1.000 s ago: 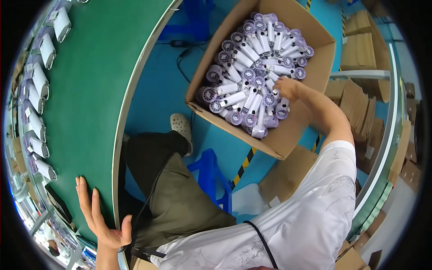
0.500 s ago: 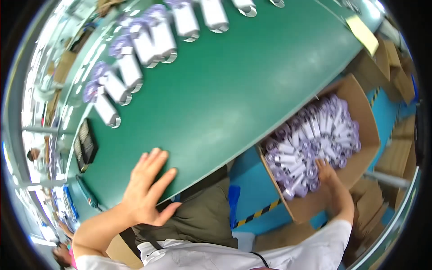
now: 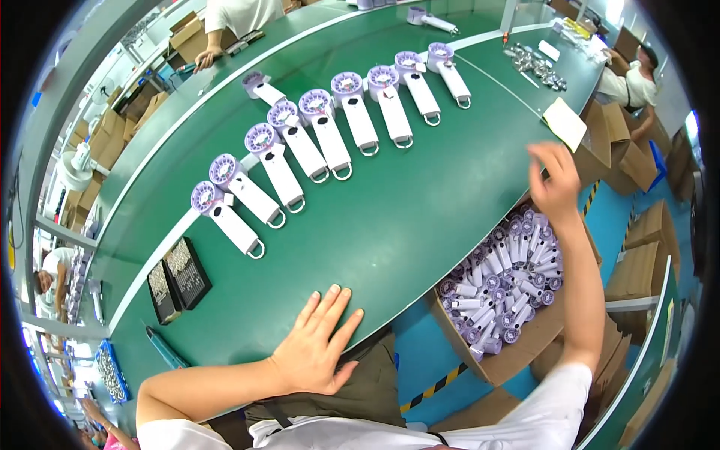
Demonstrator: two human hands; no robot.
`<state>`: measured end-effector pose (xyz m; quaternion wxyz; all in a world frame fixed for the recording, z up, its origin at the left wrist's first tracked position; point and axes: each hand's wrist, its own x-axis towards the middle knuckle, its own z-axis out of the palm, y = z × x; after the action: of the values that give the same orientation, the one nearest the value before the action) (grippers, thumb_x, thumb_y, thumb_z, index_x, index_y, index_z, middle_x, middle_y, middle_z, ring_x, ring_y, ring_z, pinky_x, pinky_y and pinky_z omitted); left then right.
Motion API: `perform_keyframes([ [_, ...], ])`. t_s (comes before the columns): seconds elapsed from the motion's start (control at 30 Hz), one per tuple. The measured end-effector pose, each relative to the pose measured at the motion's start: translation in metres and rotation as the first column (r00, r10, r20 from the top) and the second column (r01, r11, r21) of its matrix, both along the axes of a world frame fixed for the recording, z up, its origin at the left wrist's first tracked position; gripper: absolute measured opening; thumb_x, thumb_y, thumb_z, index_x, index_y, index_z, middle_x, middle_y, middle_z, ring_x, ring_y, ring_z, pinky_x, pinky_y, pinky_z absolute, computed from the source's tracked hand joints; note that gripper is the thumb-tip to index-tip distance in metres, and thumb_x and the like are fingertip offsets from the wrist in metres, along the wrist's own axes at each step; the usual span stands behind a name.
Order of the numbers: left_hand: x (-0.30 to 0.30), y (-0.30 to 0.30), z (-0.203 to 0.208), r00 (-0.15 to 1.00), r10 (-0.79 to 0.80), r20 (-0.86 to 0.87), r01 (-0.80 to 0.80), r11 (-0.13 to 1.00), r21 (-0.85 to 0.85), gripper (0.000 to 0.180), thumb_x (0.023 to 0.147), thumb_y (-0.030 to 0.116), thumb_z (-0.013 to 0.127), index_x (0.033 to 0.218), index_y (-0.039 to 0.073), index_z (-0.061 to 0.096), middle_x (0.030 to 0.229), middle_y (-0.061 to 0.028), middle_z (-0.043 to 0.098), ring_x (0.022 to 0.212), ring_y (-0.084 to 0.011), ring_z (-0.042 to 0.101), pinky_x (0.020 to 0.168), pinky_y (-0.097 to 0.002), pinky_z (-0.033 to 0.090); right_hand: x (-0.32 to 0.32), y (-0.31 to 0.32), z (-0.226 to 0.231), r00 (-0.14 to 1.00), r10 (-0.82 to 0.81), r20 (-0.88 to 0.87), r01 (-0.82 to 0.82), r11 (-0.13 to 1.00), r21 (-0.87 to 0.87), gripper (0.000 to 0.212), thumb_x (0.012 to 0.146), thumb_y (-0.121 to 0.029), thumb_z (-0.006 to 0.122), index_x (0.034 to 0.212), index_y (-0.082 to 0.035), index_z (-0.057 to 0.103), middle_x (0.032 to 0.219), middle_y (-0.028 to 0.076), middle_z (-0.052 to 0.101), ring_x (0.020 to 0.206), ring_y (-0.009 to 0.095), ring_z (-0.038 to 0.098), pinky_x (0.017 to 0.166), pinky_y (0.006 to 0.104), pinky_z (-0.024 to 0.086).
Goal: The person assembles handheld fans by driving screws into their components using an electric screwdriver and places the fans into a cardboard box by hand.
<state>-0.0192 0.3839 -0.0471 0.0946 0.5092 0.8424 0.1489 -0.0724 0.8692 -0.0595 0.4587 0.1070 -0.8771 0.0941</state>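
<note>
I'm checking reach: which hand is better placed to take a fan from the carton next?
Probably the right hand: it hovers close to the open carton of purple-and-white fans. The left hand lies spread on the green table, farther away.

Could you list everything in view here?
Workbench: one, green, centre
Row fans: nine, white and purple, on workbench
Farther fans: several, same colours, beyond row
Boxed fans: many, same colours, lower right
Open box: one, brown, around boxed fans
Tray sections: two, black, workbench's left
Tool: one, teal, workbench's left end
Sheet: one, pale yellow, right edge
Metal parts: many, silver, upper right
Other boxes: several, brown, both sides
Floor: blue, lower right
Coworkers: several, mostly white clothing, edges
Left hand: one, bare, flat on workbench
Right hand: one, bare, near workbench's right edge
</note>
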Motion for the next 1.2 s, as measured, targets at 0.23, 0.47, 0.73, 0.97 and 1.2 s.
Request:
perform_keyframes([
  [0.23, -0.004, -0.004, -0.003, 0.998, -0.027, 0.064, 0.023, 0.998, 0.058, 0.081, 0.08, 0.035, 0.076, 0.145, -0.005, 0.048, 0.155, -0.0361, 0.033, 0.146, -0.0524, 0.031, 0.118, -0.0624, 0.028, -0.217, -0.057, 0.018, 0.499, -0.29, 0.816, 0.53, 0.847, -0.023, 0.096, 0.068, -0.08, 0.073, 0.134, -0.011, 0.068, 0.149, 0.024, 0.05, 0.137, 0.039, 0.049, 0.112, 0.0506, 0.042],
  [0.47, -0.003, -0.003, -0.005, 1.0, -0.007, 0.029, 0.006, 0.999, 0.051, 0.084, 0.08, 0.037, 0.075, 0.145, -0.006, 0.043, 0.156, -0.0378, 0.029, 0.147, -0.0564, 0.026, 0.117, -0.067, 0.022, -0.276, -0.063, 0.009, 0.502, -0.288, 0.815, 0.595, 0.799, -0.085, 0.086, 0.059, -0.067, 0.083, 0.124, -0.012, 0.071, 0.134, 0.017, 0.064, 0.126, 0.039, 0.058, 0.101, 0.0528, 0.051],
  [0.73, -0.001, 0.009, -0.008, 0.995, -0.084, -0.047, 0.086, 0.996, 0.035, 0.085, 0.08, 0.034, 0.073, 0.145, -0.01, 0.041, 0.154, -0.0409, 0.031, 0.146, -0.0579, 0.026, 0.116, -0.0678, 0.023, -0.185, -0.049, -0.006, 0.601, -0.373, 0.707, 0.66, 0.73, -0.177, 0.072, 0.065, -0.06, 0.078, 0.112, -0.005, 0.076, 0.121, 0.019, 0.069, 0.117, 0.037, 0.064, 0.094, 0.0423, 0.055],
  [0.97, -0.024, 0.035, -0.003, 0.98, -0.201, 0.012, 0.2, 0.979, 0.038, 0.101, 0.079, 0.04, 0.08, 0.152, -0.01, 0.032, 0.159, -0.0386, 0.025, 0.149, -0.057, 0.021, 0.12, -0.066, 0.017, 0.076, 0.003, 0.026, 0.793, -0.277, 0.542, 0.559, 0.684, -0.468, 0.06, 0.074, -0.055, 0.084, 0.104, -0.003, 0.078, 0.082, 0.008, 0.074, 0.071, 0.014, 0.069, 0.063, 0.0303, 0.053],
  [1.2, -0.049, 0.11, -0.003, 0.951, -0.298, -0.087, 0.294, 0.954, -0.051, 0.105, 0.076, 0.034, 0.08, 0.156, -0.007, 0.025, 0.162, -0.0366, 0.019, 0.152, -0.0538, 0.016, 0.121, -0.0653, 0.013, 0.232, 0.059, -0.095, 0.646, -0.283, 0.709, 0.751, 0.07, -0.656, 0.044, 0.079, -0.044, 0.087, 0.087, -0.001, 0.079, 0.073, -0.001, 0.068, 0.064, 0.007, 0.059, 0.056, 0.0275, 0.045],
])
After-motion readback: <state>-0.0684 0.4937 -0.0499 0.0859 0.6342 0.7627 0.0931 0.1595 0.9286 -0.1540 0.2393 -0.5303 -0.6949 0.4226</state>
